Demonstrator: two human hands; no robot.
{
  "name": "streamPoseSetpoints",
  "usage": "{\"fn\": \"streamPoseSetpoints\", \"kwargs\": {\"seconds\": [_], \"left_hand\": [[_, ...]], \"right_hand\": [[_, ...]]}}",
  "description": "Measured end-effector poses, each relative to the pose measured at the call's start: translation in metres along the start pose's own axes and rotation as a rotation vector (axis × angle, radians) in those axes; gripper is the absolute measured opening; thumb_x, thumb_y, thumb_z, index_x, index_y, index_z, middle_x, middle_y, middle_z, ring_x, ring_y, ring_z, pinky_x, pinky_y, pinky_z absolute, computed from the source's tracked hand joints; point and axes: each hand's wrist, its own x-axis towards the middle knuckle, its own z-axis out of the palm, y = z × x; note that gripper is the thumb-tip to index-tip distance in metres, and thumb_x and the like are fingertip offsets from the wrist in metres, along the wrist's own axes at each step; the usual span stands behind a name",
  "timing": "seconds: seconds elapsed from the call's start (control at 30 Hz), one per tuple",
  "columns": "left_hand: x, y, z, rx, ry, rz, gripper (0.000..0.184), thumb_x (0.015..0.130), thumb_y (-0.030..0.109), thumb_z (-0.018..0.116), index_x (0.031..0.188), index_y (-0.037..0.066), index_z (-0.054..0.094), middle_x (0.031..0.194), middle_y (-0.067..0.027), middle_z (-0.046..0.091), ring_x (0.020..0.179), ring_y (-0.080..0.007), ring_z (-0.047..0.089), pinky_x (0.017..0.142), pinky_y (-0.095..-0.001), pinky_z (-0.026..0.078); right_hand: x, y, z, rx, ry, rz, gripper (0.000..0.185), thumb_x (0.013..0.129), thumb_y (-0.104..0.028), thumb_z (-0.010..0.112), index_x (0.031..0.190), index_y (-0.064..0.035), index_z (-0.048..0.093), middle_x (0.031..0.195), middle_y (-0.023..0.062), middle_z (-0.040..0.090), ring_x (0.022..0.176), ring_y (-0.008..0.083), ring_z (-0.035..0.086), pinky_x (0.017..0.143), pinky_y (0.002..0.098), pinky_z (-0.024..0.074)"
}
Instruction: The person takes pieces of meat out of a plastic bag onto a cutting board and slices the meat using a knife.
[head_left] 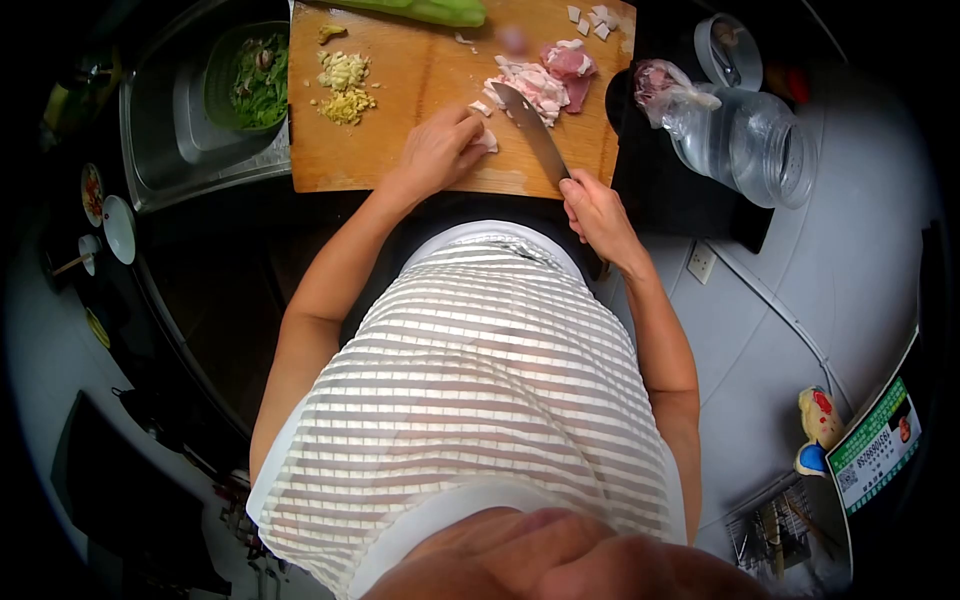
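My right hand (598,215) is wrapped around the handle of a knife (537,132). Its blade slants up and left over the wooden cutting board (400,150), the tip beside a heap of sliced pink-and-white meat (535,92). Left of the blade, my left hand (438,150) rests on the board with curled fingers against a pale piece of meat (487,142); the fingers partly hide this piece. A redder chunk of meat (570,65) lies behind the heap. Chopped garlic (343,70) and minced yellowish bits (348,106) sit on the board's left side.
A green gourd-like vegetable (430,10) lies along the board's far edge, with small white pieces (600,28) at the far right. The sink (165,150) on the left holds a basket of leafy greens (262,85). A clear plastic jar (745,145) stands at right.
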Motion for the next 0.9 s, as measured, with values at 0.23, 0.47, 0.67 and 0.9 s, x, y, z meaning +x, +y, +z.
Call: {"fn": "streamPoseSetpoints", "kwargs": {"seconds": [0.23, 0.47, 0.67, 0.9], "left_hand": [[-0.018, 0.017, 0.009, -0.070, 0.200, -0.334, 0.029, 0.070, 0.021, 0.072, 0.088, 0.004, 0.057, 0.086, -0.0106, 0.058, 0.082, -0.0288, 0.057, 0.068, -0.0355, 0.046], [-0.025, -0.005, 0.029, -0.080, 0.262, 0.023, 0.018, 0.071, 0.005, 0.069, 0.088, 0.002, 0.062, 0.089, -0.0108, 0.059, 0.083, -0.0286, 0.057, 0.071, -0.0348, 0.047], [-0.022, -0.003, 0.026, -0.097, 0.292, 0.004, 0.018, 0.070, 0.003, 0.068, 0.087, 0.001, 0.062, 0.088, -0.0111, 0.059, 0.083, -0.0287, 0.057, 0.073, -0.0353, 0.047], [-0.025, -0.007, 0.035, -0.075, 0.317, -0.019, 0.020, 0.068, 0.002, 0.069, 0.087, 0.003, 0.063, 0.088, -0.0101, 0.061, 0.080, -0.0273, 0.058, 0.068, -0.0346, 0.048]], "right_hand": [[0.007, 0.005, 0.005, -0.131, 0.001, -0.156, 0.038, 0.093, -0.032, 0.047, 0.105, 0.0037, 0.052, 0.069, 0.0165, 0.059, 0.063, 0.0300, 0.060, 0.060, 0.0382, 0.0451], [-0.010, -0.004, 0.012, -0.309, -0.051, -0.183, 0.039, 0.092, -0.031, 0.048, 0.107, 0.0047, 0.052, 0.082, 0.0262, 0.061, 0.078, 0.0416, 0.060, 0.069, 0.0444, 0.0453], [0.014, -0.025, 0.028, -0.482, -0.056, -0.168, 0.039, 0.092, -0.032, 0.047, 0.104, 0.0052, 0.052, 0.081, 0.0284, 0.060, 0.080, 0.0442, 0.059, 0.070, 0.0480, 0.0444], [0.027, -0.032, 0.012, -0.332, -0.047, -0.191, 0.035, 0.092, -0.032, 0.048, 0.101, 0.0022, 0.053, 0.078, 0.0272, 0.060, 0.078, 0.0432, 0.059, 0.067, 0.0472, 0.0439]]}}
